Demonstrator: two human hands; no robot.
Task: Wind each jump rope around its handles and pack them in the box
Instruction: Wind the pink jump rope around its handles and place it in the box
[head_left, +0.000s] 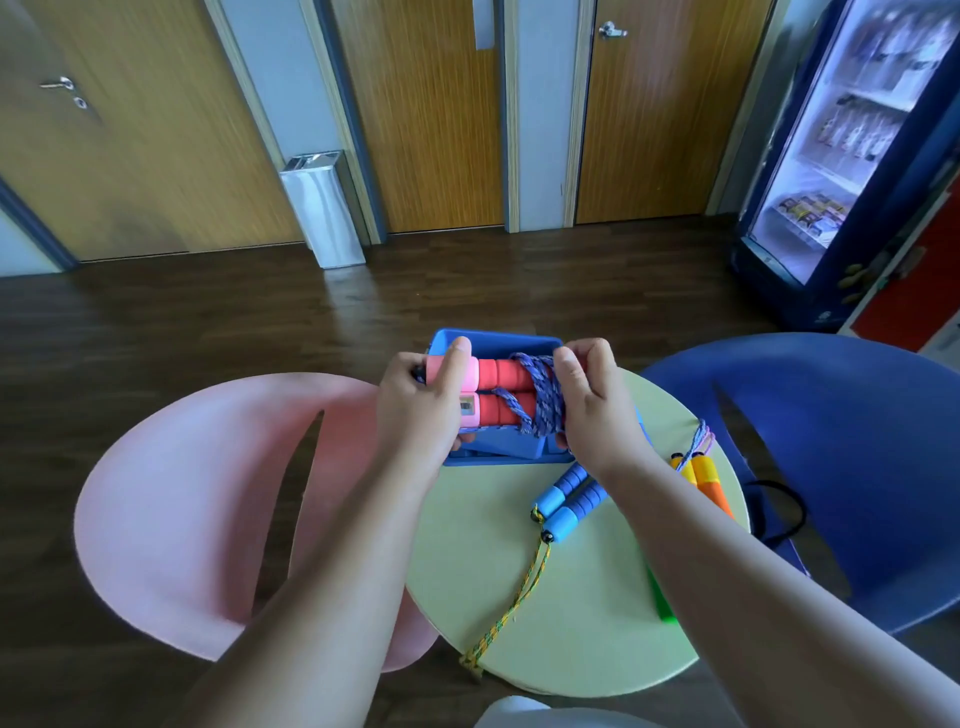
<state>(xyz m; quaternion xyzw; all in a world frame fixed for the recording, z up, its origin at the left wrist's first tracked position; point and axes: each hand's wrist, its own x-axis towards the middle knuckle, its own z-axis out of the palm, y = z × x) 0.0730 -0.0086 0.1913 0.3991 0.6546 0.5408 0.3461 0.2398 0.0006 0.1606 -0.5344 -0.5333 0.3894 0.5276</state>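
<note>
1. The pink-and-red jump rope (501, 389) has two cylindrical foam handles. Each has ribbed red sections and a smooth pink cap, and they are held side by side just above the blue plastic box (496, 342) at the far side of the tabletop (545, 639).
2. The left hand (421, 410) grips the pink ends, its fingers (458, 358) curled round both handles with the thumb laid over the top.
3. The right hand (597, 410) pinches the braided purple-blue cord (545, 395), which is wound in several turns around the red ends.
4. A blue-handled rope (569, 499) lies on the tabletop near the right forearm, and its yellow-green braided cord (519, 603) trails over the near edge. A pair of orange-and-yellow handles (698, 478) sits at the right edge, partly hidden by that arm.
5. The tabletop is round, smooth and pale green. A moulded pink chair (182, 493) stands to its left and a blue chair (831, 441) to its right.
6. The floor (208, 322) is dark wood plank. On the far side are wood-grain doors (431, 114), a brushed metal bin (324, 208) and, at the right, a lit glass-front fridge (857, 156).
</note>
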